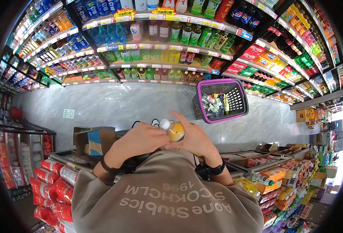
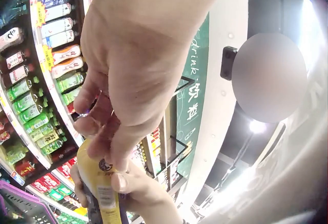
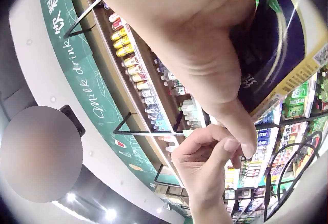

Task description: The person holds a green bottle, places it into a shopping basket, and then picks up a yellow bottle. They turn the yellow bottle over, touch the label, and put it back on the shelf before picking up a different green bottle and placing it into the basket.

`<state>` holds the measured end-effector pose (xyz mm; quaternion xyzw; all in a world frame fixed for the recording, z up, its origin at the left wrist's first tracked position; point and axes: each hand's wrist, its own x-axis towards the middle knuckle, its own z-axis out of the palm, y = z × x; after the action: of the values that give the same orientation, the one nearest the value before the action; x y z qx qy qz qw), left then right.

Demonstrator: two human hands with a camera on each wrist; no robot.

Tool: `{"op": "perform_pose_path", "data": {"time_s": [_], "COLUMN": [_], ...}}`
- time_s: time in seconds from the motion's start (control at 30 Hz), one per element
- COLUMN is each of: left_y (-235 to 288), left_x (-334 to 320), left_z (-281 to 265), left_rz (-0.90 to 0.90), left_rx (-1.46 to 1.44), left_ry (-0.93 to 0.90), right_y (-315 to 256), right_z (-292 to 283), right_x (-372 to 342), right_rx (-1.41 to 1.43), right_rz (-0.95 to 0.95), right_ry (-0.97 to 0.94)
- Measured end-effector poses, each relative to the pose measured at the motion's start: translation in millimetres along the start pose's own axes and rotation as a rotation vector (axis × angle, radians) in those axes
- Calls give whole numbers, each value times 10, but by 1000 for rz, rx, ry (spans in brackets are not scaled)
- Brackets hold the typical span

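A bottle of yellow drink (image 1: 175, 131) with a white cap (image 1: 164, 124) is held in front of the person's body. In the left wrist view its dark and yellow label (image 2: 108, 203) shows a barcode. My right hand (image 1: 196, 136) grips the bottle's body from the side. My left hand (image 1: 142, 136) is at the upper part of the bottle with its fingers curled. The right wrist view shows the left thumb and forefinger (image 3: 207, 154) drawn together beside the right thumb; I cannot tell what they pinch.
A purple-rimmed shopping basket (image 1: 199, 97) with several packaged goods stands on the grey floor (image 1: 140, 101). Beyond it rise drink shelves (image 1: 163, 47). An open cardboard box (image 1: 96, 141) is left of the person. Stacked red packages (image 1: 57, 190) and bottled drinks (image 1: 262, 179) flank the person.
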<state>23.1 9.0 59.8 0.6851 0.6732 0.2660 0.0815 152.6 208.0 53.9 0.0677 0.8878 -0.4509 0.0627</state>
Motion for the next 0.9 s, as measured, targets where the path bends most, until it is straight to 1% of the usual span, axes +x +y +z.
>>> {"op": "perform_pose_path", "data": {"time_s": [0.03,0.13,0.2,0.23,0.3,0.4,0.5,0.6,0.73,0.9], "left_y": [0,18,46,43,47,121,121,153,153,108], "left_x": [4,13,17,13,-6,38,32,36,45,82], "left_z": [-13,-49,-56,-44,6,-52,-22,-23,44,70], "left_rz": [8,23,19,19,22,9,35,39,35,56], "left_rx": [-19,-59,-61,-38,9,31,64,92,124,143], "left_ry": [-1,-20,-55,-57,-62,-34,-14,-88,-137,-139], "right_y": [2,-41,8,24,11,9,32,63,41,-35], "right_z": [0,-7,35,37,11,-1,15,53,73,25], "right_x": [1,9,-7,5,14,25,36,42,55,64], "right_rx": [4,0,12,14,2,9,7,-21,-66,-31], "right_rz": [-14,34,4,-17,-1,9,2,-34,-65,30], "right_ry": [-3,-40,-17,-2,-29,-47,-45,-22,3,-21]}}
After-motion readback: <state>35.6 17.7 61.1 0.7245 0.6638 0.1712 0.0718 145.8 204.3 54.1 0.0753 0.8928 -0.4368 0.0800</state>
